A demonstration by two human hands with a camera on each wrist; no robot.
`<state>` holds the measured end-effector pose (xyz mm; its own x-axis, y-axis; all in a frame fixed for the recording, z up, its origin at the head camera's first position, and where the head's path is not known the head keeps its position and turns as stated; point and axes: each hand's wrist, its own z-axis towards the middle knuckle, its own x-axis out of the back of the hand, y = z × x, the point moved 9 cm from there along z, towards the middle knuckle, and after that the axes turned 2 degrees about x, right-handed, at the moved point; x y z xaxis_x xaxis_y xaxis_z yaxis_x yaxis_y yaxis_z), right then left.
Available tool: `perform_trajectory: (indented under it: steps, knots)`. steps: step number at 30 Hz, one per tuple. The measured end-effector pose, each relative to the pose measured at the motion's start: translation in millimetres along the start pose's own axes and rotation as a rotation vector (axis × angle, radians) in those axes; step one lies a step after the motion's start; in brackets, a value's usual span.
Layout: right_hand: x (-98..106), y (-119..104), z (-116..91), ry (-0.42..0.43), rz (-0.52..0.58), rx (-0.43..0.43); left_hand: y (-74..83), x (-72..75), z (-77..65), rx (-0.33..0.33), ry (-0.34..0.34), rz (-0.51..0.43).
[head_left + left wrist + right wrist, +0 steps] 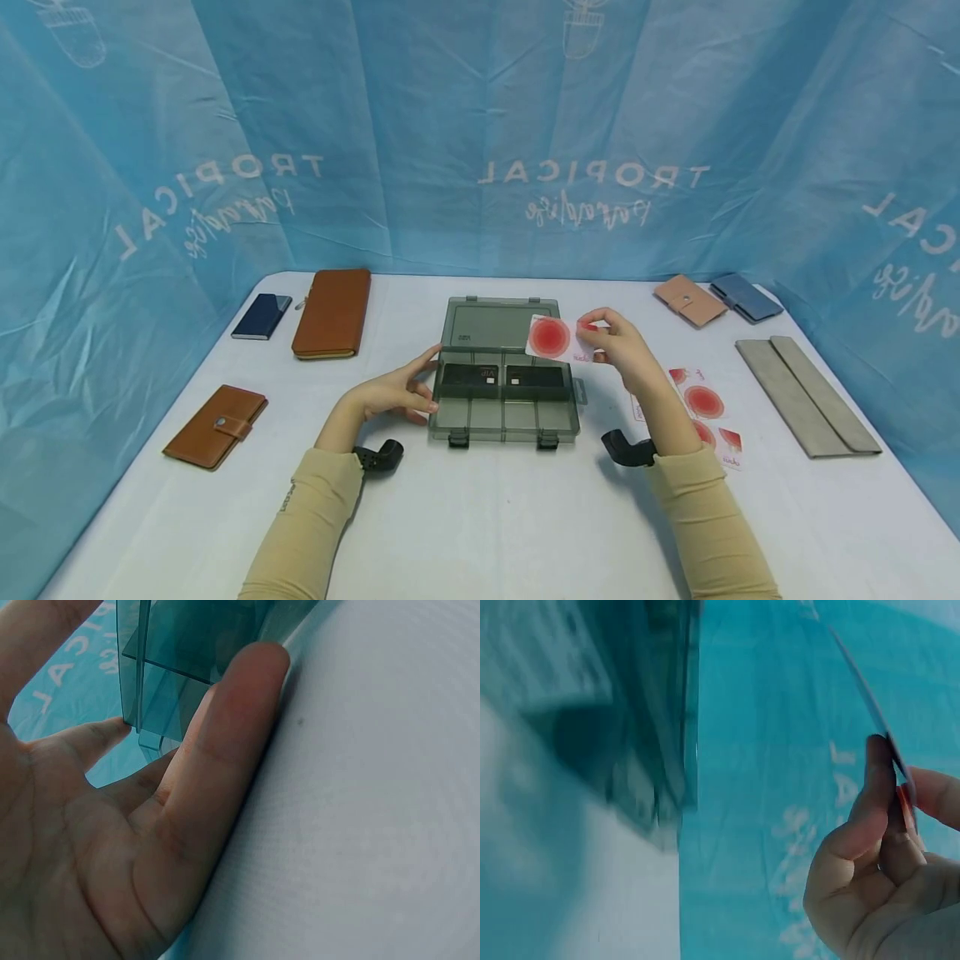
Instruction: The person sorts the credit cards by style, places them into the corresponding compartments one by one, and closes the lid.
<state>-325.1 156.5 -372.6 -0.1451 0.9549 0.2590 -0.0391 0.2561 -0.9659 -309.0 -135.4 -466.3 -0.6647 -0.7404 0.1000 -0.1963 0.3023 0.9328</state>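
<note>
A translucent grey-green compartment box [486, 421] stands on the table with its lid [480, 321] folded back. Two black cards, one on the left [459, 377] marked VIP and one on the right [542, 379], lie across its rear compartments. My left hand [392, 393] touches the box's left side with spread fingers; in the left wrist view that hand [112, 832] rests beside the wall of the box [169, 694]. Over the right part of the box, my right hand [617, 342] pinches a white card with a red round print [550, 337]. The right wrist view shows the card [861, 686] edge-on.
More red-printed cards [705, 402] lie right of the box, partly behind my forearm. At left are a brown wallet [213, 429], a brown zip case [333, 312] and a navy holder [261, 317]. At right are a tan wallet [690, 300], a blue wallet [746, 298] and a grey sleeve [806, 396].
</note>
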Motion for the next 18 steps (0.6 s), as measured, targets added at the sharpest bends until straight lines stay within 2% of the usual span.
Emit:
perform_trajectory:
  steps: [4,8,14,18]
  knots:
    - [-28.5,-6.9,-2.6,-0.087,-0.032,0.042,0.4,0.6,-0.5,0.001,0.002,0.005]
    - [-49.0,-8.8,-6.0,-0.139,-0.040,0.029,-0.1,0.9,0.7,0.004,0.009,0.000]
    - [-61.7,-17.9,-8.8,-0.189,0.001,0.046,0.3,0.8,0.4,-0.003,0.001,0.008]
    - [-66.9,-18.0,-8.4,-0.178,-0.002,0.046,-0.2,0.7,0.1,-0.002,-0.002,0.007]
